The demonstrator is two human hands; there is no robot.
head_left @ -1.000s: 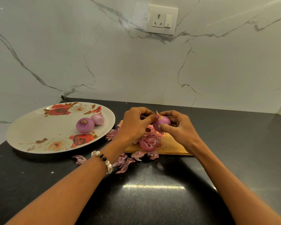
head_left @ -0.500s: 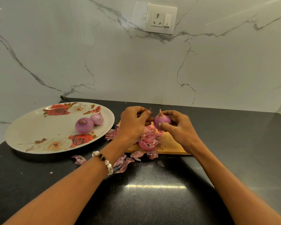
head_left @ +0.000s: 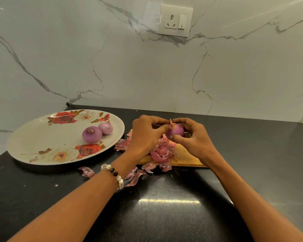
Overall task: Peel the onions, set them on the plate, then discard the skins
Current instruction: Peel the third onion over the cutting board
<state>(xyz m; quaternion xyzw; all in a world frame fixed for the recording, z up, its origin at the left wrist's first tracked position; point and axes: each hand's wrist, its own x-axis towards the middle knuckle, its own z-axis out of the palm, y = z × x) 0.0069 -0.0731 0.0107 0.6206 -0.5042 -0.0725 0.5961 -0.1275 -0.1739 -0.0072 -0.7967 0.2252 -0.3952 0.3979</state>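
At the centre of the frame you hold a small round purple onion (head_left: 175, 131) above the wooden cutting board (head_left: 184, 157). Your right hand (head_left: 193, 137) curls around it from the right, thumb pressed on its near side. Your left hand (head_left: 145, 135) pinches the loose papery flap of skin (head_left: 172, 123) at the onion's top.

That flap looks thin, dry and brittle, so it will likely tear into small bits; take it close to where it joins the bulb and pull down along the curve. The peeled flesh looks smooth and glossy, so expect it to be slippery, firm and light. Cup it with several fingers, not just the tips.

Two peeled purple onions (head_left: 92, 134) lie touching each other on the large floral oval plate (head_left: 33, 135) at the left of the frame. A heap of pink papery skins (head_left: 162, 150) sits on the board below your hands, with a few more scattered on the black stone counter (head_left: 164, 206). They are featherlight; gather them by scooping.
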